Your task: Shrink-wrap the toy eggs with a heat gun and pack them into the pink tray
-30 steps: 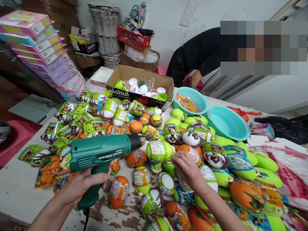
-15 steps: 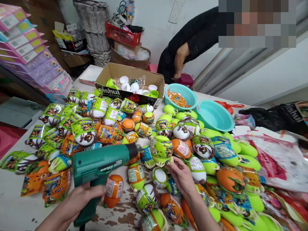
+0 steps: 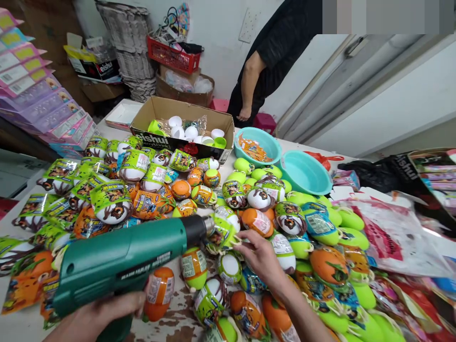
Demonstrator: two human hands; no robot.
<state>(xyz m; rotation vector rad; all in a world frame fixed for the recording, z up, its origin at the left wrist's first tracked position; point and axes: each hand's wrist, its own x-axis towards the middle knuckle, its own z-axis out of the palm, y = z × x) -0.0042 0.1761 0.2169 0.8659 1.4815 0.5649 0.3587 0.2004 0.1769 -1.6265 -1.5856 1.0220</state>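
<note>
My left hand (image 3: 107, 313) is wrapped round the handle of a green heat gun (image 3: 121, 261). Its black nozzle with a metal tip points right, right up against a lime-green wrapped egg toy (image 3: 221, 233). Pinched between the fingers of my right hand (image 3: 259, 259) is the pale stringy end of that toy, which tilts over the others; whether nozzle and wrap touch I cannot tell. Close below the gun lies an orange wrapped egg (image 3: 159, 293). A green-and-orange wrapped egg (image 3: 194, 267) and a white-and-green one (image 3: 230, 267) sit under the held toy.
Wrapped eggs (image 3: 133, 165) crowd the table's left side, and lime-green toys (image 3: 351, 218) pile up on the right. Behind them stand a carton (image 3: 142, 130) of egg shells and two turquoise basins (image 3: 309, 173), one holding orange packets. A person in black (image 3: 251, 78) stands beyond the table.
The held toy has tipped over and dropped a little, and the heat gun appears larger and nearer. My view has shifted slightly right. The person behind has straightened up.
</note>
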